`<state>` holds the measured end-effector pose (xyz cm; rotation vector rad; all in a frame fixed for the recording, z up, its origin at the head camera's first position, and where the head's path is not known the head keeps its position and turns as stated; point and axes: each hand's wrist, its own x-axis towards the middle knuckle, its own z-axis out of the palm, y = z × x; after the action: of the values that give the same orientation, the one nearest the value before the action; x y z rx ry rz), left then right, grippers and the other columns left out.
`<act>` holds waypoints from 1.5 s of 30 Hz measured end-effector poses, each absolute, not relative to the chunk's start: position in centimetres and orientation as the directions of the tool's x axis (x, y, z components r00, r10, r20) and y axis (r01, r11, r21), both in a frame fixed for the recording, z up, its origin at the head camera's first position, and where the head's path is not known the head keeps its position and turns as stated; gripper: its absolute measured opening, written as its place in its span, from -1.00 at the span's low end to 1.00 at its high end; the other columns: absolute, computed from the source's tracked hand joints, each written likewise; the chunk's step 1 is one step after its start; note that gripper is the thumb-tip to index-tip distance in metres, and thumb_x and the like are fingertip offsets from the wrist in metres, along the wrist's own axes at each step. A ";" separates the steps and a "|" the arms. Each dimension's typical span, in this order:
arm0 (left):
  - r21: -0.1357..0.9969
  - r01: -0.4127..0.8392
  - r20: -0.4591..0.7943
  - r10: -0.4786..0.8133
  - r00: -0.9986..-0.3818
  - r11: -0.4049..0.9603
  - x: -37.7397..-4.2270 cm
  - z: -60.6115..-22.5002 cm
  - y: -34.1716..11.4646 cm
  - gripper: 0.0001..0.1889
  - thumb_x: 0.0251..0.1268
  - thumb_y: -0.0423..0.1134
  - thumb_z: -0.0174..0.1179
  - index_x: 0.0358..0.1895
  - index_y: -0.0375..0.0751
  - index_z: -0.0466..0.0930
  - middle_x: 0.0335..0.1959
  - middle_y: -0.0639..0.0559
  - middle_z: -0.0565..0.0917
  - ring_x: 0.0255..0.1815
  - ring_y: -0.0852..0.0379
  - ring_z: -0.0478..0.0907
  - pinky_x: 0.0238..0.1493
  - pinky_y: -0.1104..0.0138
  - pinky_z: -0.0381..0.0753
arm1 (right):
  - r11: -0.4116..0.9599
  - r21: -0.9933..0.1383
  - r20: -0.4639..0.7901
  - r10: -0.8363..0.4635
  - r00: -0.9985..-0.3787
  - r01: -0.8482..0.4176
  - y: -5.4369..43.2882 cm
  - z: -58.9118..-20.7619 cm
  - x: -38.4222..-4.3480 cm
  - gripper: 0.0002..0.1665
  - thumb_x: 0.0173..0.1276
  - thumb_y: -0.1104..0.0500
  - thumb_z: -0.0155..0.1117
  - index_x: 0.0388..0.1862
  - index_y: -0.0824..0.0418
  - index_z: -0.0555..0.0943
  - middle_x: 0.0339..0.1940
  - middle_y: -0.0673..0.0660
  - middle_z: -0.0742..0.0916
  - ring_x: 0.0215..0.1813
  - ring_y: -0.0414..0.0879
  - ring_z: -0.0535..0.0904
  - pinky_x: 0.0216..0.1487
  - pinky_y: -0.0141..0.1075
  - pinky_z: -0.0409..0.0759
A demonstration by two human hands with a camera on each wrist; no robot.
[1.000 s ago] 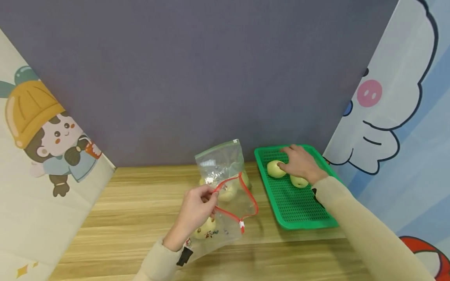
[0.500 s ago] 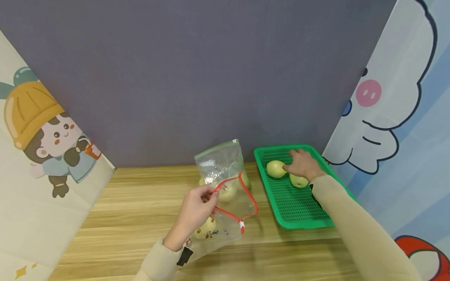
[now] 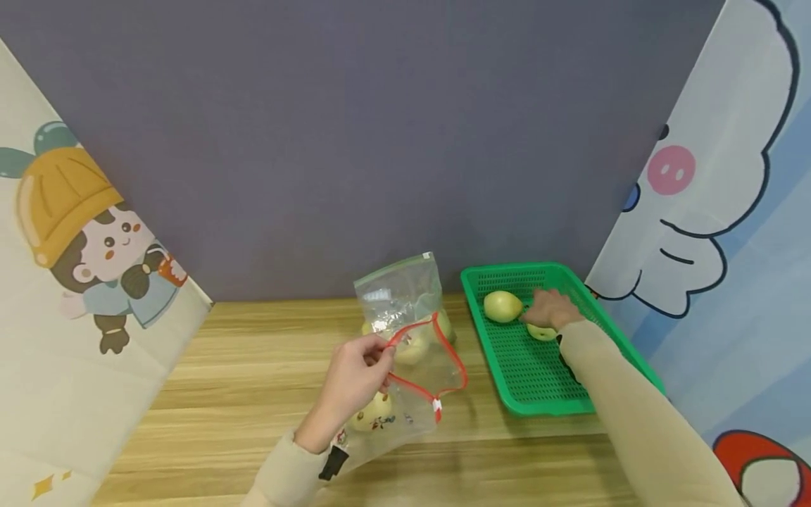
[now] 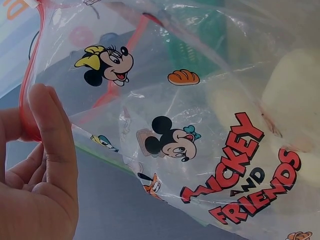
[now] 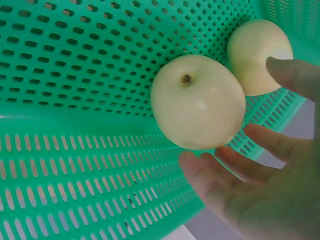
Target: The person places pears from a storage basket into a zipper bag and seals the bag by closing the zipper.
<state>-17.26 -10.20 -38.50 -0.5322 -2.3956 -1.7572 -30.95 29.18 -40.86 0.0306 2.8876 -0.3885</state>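
My left hand (image 3: 357, 373) pinches the red-edged mouth of a clear zip bag (image 4: 165, 107), which bears cartoon prints. The bag's mouth gapes toward the right, with a white slider at its front corner. Through its plastic show several pale yellow-green apples (image 3: 370, 414). My right hand (image 3: 550, 310) is inside a green perforated basket (image 3: 516, 407), over an apple (image 5: 197, 102). Its fingers are spread beside that apple's lower side in the right wrist view; whether they touch it I cannot tell. A second apple (image 3: 503, 307) lies to the left, and my thumb overlaps it in the right wrist view.
Everything stands on a wood-grain table (image 3: 253, 373). A dark grey panel (image 3: 380, 141) rises behind it. Cartoon-printed sheets flank it at left and right. Another clear bag (image 3: 402, 285) with a green seal edge stands just behind the red-edged mouth.
My right hand has shifted slightly right and down over the nearer apple, away from the left one. The left hand and the bag hold still.
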 end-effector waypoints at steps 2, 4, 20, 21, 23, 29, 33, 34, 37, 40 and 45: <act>0.904 0.342 0.294 0.210 -0.932 0.255 -17.3 -38.6 -10.1 -0.91 0.37 -0.46 0.21 -0.26 -0.31 0.71 -0.55 -0.08 0.64 -0.68 0.03 0.59 -0.65 0.16 0.70 | 0.965 -0.257 -0.249 -0.012 -0.968 0.054 29.5 -41.1 -30.8 -0.04 0.40 -0.07 0.21 0.51 0.54 0.16 0.44 0.69 0.23 0.39 0.67 0.14 0.26 0.45 0.34; 0.910 0.334 0.284 0.215 -0.934 0.246 -17.3 -38.7 -10.0 -0.92 0.37 -0.46 0.21 -0.26 -0.33 0.70 -0.53 -0.12 0.64 -0.67 0.04 0.59 -0.64 0.14 0.70 | 0.964 -0.260 -0.266 -0.013 -0.964 0.059 29.8 -41.4 -30.6 -0.03 0.39 -0.06 0.21 0.50 0.56 0.15 0.43 0.70 0.22 0.38 0.66 0.17 0.27 0.43 0.35; 0.909 0.338 0.286 0.224 -0.932 0.245 -17.3 -38.7 -10.0 -0.90 0.38 -0.43 0.20 -0.26 -0.32 0.71 -0.56 -0.02 0.63 -0.67 0.09 0.59 -0.63 0.16 0.71 | 0.934 -0.351 -0.358 -0.074 -0.931 0.060 30.3 -43.1 -29.9 0.11 0.30 0.06 0.39 0.52 0.61 0.00 0.46 0.66 0.22 0.45 0.58 0.14 0.37 0.37 0.31; 0.909 0.338 0.286 0.223 -0.932 0.245 -17.3 -38.7 -10.0 -0.90 0.38 -0.44 0.20 -0.27 -0.32 0.71 -0.56 -0.02 0.63 -0.67 0.09 0.59 -0.63 0.18 0.71 | 0.933 -0.354 -0.360 -0.071 -0.930 0.066 30.4 -43.1 -29.9 0.11 0.30 0.07 0.38 0.53 0.60 -0.01 0.47 0.65 0.22 0.45 0.59 0.14 0.35 0.37 0.31; 0.907 0.341 0.290 0.222 -0.931 0.246 -17.3 -38.7 -10.0 -0.91 0.38 -0.44 0.20 -0.27 -0.32 0.71 -0.56 -0.02 0.63 -0.68 0.10 0.58 -0.64 0.19 0.70 | 0.930 -0.360 -0.362 -0.072 -0.929 0.068 30.5 -43.2 -29.9 0.11 0.29 0.08 0.37 0.54 0.59 -0.02 0.47 0.65 0.22 0.45 0.59 0.15 0.33 0.38 0.33; 0.908 0.346 0.297 0.219 -0.930 0.238 -17.4 -38.8 -10.1 -0.91 0.38 -0.44 0.21 -0.25 -0.31 0.71 -0.55 -0.01 0.63 -0.67 0.08 0.59 -0.62 0.12 0.71 | 0.917 -0.399 -0.337 -0.115 -0.934 0.031 30.9 -42.9 -30.0 0.07 0.23 0.07 0.30 0.53 0.58 0.06 0.33 0.59 0.42 0.24 0.42 0.44 0.10 0.21 0.54; 0.906 0.350 0.302 0.214 -0.929 0.238 -17.3 -38.7 -10.3 -0.91 0.37 -0.45 0.21 -0.23 -0.32 0.72 -0.54 -0.03 0.64 -0.66 0.05 0.59 -0.62 0.14 0.71 | 0.896 -0.442 -0.311 -0.120 -0.943 0.032 30.8 -42.1 -30.0 0.01 0.25 0.00 0.27 0.52 0.52 0.15 0.23 0.52 0.51 0.05 0.27 0.52 -0.12 0.09 0.59; 0.905 0.351 0.303 0.214 -0.929 0.239 -17.3 -38.7 -10.3 -0.91 0.37 -0.46 0.21 -0.23 -0.33 0.72 -0.54 -0.05 0.64 -0.66 0.06 0.59 -0.63 0.17 0.71 | 0.891 -0.453 -0.308 -0.119 -0.944 0.036 30.7 -41.9 -29.9 0.00 0.27 -0.02 0.26 0.52 0.50 0.16 0.22 0.51 0.51 0.04 0.27 0.53 -0.16 0.09 0.60; 0.904 0.351 0.304 0.209 -0.929 0.245 -17.2 -38.7 -10.4 -0.91 0.37 -0.47 0.21 -0.23 -0.33 0.72 -0.55 -0.05 0.64 -0.67 0.09 0.58 -0.64 0.21 0.70 | 0.873 -0.484 -0.301 -0.110 -0.947 0.053 30.4 -41.4 -29.8 -0.03 0.28 -0.06 0.26 0.51 0.44 0.21 0.14 0.45 0.56 -0.03 0.24 0.56 -0.24 0.09 0.63; 0.904 0.351 0.305 0.205 -0.930 0.245 -17.2 -38.7 -10.5 -0.91 0.37 -0.46 0.21 -0.24 -0.33 0.72 -0.55 -0.05 0.64 -0.68 0.11 0.58 -0.64 0.18 0.70 | 0.859 -0.509 -0.290 -0.118 -0.950 0.049 30.1 -41.0 -29.6 -0.08 0.27 -0.06 0.26 0.47 0.42 0.26 0.03 0.37 0.61 -0.09 0.18 0.58 -0.24 0.11 0.65; 0.898 0.356 0.310 0.202 -0.929 0.258 -17.2 -38.8 -10.5 -0.90 0.37 -0.47 0.21 -0.26 -0.31 0.72 -0.55 -0.05 0.64 -0.70 0.12 0.56 -0.65 0.12 0.69 | 0.831 -0.556 -0.266 -0.142 -0.953 0.032 29.6 -40.5 -29.3 -0.19 0.28 -0.02 0.25 0.40 0.37 0.35 -0.16 0.23 0.63 -0.27 0.04 0.53 -0.35 -0.06 0.59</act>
<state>-17.20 -10.53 -38.78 -0.5322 -2.3832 -1.7583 -29.26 29.57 -40.54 -0.0837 2.7148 -0.8317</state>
